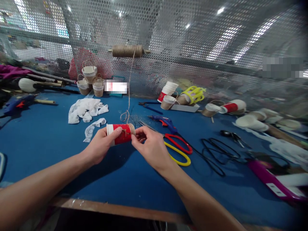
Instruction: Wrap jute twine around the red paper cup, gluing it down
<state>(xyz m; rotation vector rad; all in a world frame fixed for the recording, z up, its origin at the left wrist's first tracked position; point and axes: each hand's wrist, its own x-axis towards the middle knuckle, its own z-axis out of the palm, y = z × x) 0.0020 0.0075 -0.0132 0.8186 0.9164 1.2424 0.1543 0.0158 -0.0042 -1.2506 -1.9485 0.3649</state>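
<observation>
Currently in hand: looks like twine being wound round one end of the red cup (124, 138)
Next move calls for: probably turning the cup while feeding twine in snug beside the last coil, no overlap
Tabletop (103, 186): blue, bare this side of cup; cup's held just above it
Left hand (99, 146): grip clamped on cup's white-rimmed end, thumb across red side
Right hand (154, 147): fingers bent in, tips touching cup's wrapped end; pinching twine or only steadying, can't tell
Cup look: on its side, white rim left, red body, tan coils (132, 129) packed close at right end; dark squiggle on red, print or twine tail unclear
Twine strand (130, 80): rises beyond cup, slack, loose loop low down
Scissors (166, 136): right of cup, one red handle, one yellow
Lace strip (90, 130): just left of cup
Glue gun (169, 124): right of cup and beyond, blue, near scissors
White cloth (84, 109): crumpled, beyond cup to left
Pliers (154, 107): beyond cup, to right
Small baskets (89, 75): piled far beyond cup, left
Spool (127, 51): beyond and above cup, on rod against mesh screen (192, 48)
</observation>
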